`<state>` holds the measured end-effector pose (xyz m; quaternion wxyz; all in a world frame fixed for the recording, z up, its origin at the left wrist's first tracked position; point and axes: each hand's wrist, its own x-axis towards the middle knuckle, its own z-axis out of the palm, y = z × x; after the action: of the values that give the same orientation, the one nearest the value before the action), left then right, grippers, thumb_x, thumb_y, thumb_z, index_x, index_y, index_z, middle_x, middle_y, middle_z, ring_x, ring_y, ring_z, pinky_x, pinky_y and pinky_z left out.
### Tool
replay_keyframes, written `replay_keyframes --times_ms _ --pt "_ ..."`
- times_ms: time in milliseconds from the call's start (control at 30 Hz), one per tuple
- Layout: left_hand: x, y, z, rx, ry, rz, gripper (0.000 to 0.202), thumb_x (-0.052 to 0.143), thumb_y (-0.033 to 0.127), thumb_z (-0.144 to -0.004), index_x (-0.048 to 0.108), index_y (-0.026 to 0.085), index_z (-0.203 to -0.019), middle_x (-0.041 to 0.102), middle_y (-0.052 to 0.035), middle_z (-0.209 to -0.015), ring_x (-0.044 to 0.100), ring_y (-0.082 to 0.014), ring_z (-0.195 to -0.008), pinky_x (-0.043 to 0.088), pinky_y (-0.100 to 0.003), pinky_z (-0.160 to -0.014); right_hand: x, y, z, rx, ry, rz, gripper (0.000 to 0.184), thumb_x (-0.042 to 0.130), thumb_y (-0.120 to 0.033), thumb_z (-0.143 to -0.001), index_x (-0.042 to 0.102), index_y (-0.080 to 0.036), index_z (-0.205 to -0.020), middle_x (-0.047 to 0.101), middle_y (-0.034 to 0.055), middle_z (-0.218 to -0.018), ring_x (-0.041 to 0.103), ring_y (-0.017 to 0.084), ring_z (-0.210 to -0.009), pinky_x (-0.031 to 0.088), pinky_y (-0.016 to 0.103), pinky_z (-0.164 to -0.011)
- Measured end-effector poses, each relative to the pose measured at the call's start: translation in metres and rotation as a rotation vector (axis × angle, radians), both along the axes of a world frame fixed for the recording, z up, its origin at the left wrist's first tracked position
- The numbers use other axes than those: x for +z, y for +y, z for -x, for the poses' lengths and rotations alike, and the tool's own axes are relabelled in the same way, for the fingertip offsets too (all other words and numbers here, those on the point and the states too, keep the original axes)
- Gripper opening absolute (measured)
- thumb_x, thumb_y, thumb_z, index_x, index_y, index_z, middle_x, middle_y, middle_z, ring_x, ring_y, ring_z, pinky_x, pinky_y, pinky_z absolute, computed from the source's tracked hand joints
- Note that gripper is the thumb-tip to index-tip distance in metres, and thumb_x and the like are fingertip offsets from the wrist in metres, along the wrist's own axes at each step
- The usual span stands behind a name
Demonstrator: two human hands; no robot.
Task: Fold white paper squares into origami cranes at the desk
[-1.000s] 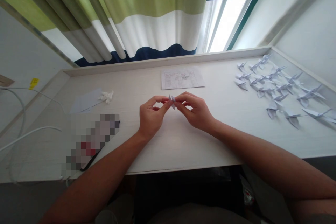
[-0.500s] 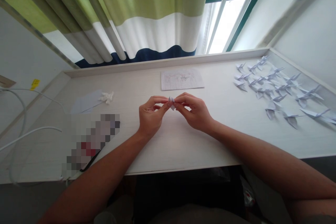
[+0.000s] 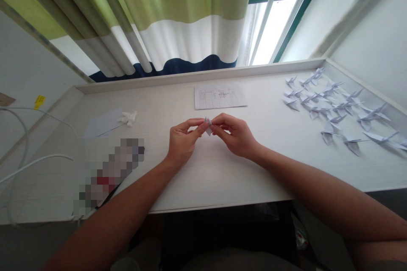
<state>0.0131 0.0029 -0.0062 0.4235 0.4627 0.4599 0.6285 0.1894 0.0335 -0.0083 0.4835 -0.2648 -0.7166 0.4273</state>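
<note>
Between my two hands is a small piece of folded white paper (image 3: 208,130), held over the middle of the white desk (image 3: 190,178). My left hand (image 3: 184,137) pinches its left side with thumb and fingers. From the right, my right hand (image 3: 233,133) pinches the other side. The fingertips of both hands almost meet and cover much of the paper; pointed tips stick up between them. Several folded paper cranes (image 3: 332,99) stand in a group at the right of the desk.
Behind my hands lies a printed form (image 3: 220,95). At the left are flat paper sheets (image 3: 100,123), a crumpled tissue (image 3: 128,118), a blurred-out phone-like object (image 3: 112,175) and white cables (image 3: 38,165). A raised ledge (image 3: 143,86) runs along the desk's back, below the curtain (image 3: 178,21).
Both hands stay at nearly the same spot, with the left wrist shifted slightly. Slightly more of the folded paper's lower part shows between the fingers. The cranes have not moved.
</note>
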Motion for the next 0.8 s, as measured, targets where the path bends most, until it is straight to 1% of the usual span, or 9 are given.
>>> replay_keyframes --times_ms 100,167,300,400,500,567,667,733,800 --pt "0.0 -0.0013 -0.0009 0.026 -0.002 -0.05 0.017 0.098 0.037 -0.072 0.087 0.025 -0.079 0.082 -0.0049 -0.095 0.071 -0.0168 -0.084 0.048 -0.025 -0.06 0.0018 -0.0003 0.0001 0.004 0.01 0.034 0.017 0.07 -0.037 -0.101 0.073 -0.021 -0.095 0.075 0.0045 -0.093 0.071 0.018 -0.085 0.06 0.036 -0.076" --pt "-0.0005 -0.0019 -0.0014 0.028 -0.01 -0.055 0.017 0.098 0.035 -0.072 0.086 0.025 -0.08 0.082 -0.0046 -0.093 0.072 -0.0176 -0.087 0.049 -0.025 -0.062 0.0037 -0.0008 0.0005 0.018 0.026 0.086 0.021 0.072 -0.041 -0.099 0.073 -0.021 -0.095 0.076 0.0044 -0.091 0.071 0.018 -0.083 0.06 0.036 -0.077" --pt "-0.0031 -0.0011 -0.0019 0.0 -0.072 -0.031 0.023 0.099 0.037 -0.071 0.083 0.023 -0.081 0.081 -0.0045 -0.094 0.074 -0.019 -0.091 0.054 -0.027 -0.069 0.0058 -0.0017 0.0018 0.055 0.082 0.21 0.026 0.075 -0.046 -0.096 0.071 -0.021 -0.097 0.076 0.0036 -0.09 0.071 0.017 -0.079 0.061 0.036 -0.077" --pt "-0.0041 0.0001 -0.0027 -0.041 -0.12 -0.029 0.027 0.098 0.04 -0.072 0.081 0.021 -0.082 0.08 -0.0047 -0.095 0.074 -0.0195 -0.092 0.058 -0.031 -0.076 0.0044 -0.0017 0.0031 0.077 0.103 0.235 0.027 0.075 -0.047 -0.096 0.069 -0.021 -0.097 0.076 0.0033 -0.091 0.07 0.016 -0.078 0.062 0.036 -0.076" --pt "-0.0034 0.0006 -0.0038 -0.076 -0.146 -0.05 0.029 0.096 0.042 -0.075 0.079 0.021 -0.085 0.08 -0.0048 -0.096 0.073 -0.0195 -0.092 0.059 -0.033 -0.08 0.0017 -0.001 0.0038 0.077 0.104 0.221 0.027 0.072 -0.047 -0.098 0.066 -0.021 -0.097 0.075 0.0035 -0.092 0.07 0.017 -0.082 0.063 0.035 -0.076" --pt "-0.0028 0.0006 -0.0041 -0.078 -0.139 -0.048 0.029 0.096 0.042 -0.074 0.079 0.021 -0.084 0.08 -0.0044 -0.097 0.073 -0.019 -0.092 0.059 -0.033 -0.081 0.0002 -0.0003 0.0036 0.053 0.08 0.187 0.025 0.07 -0.046 -0.1 0.066 -0.021 -0.098 0.074 0.003 -0.09 0.07 0.016 -0.08 0.061 0.034 -0.072" --pt "-0.0027 0.0004 -0.0036 -0.07 -0.085 -0.011 0.028 0.095 0.042 -0.076 0.08 0.022 -0.087 0.08 -0.0041 -0.098 0.073 -0.0183 -0.09 0.059 -0.033 -0.083 0.0002 -0.0003 0.0026 0.009 0.02 0.11 0.022 0.067 -0.043 -0.102 0.067 -0.021 -0.099 0.073 0.0021 -0.084 0.067 0.015 -0.074 0.056 0.031 -0.066" --pt "-0.0026 0.0005 -0.003 -0.069 -0.049 0.018 0.028 0.093 0.045 -0.078 0.081 0.022 -0.089 0.081 -0.0044 -0.097 0.074 -0.0186 -0.089 0.06 -0.034 -0.084 0.0017 -0.0011 0.0017 -0.005 -0.019 0.066 0.022 0.065 -0.042 -0.102 0.068 -0.02 -0.099 0.073 0.0024 -0.084 0.066 0.015 -0.074 0.055 0.031 -0.066" --pt "-0.0017 0.0006 -0.0025 -0.06 -0.04 0.03 0.03 0.093 0.047 -0.077 0.082 0.022 -0.086 0.08 -0.0043 -0.094 0.073 -0.0192 -0.088 0.06 -0.034 -0.083 0.0032 -0.0019 0.0011 -0.007 -0.048 0.036 0.021 0.064 -0.041 -0.103 0.069 -0.02 -0.1 0.073 0.0028 -0.084 0.066 0.015 -0.075 0.054 0.032 -0.067"
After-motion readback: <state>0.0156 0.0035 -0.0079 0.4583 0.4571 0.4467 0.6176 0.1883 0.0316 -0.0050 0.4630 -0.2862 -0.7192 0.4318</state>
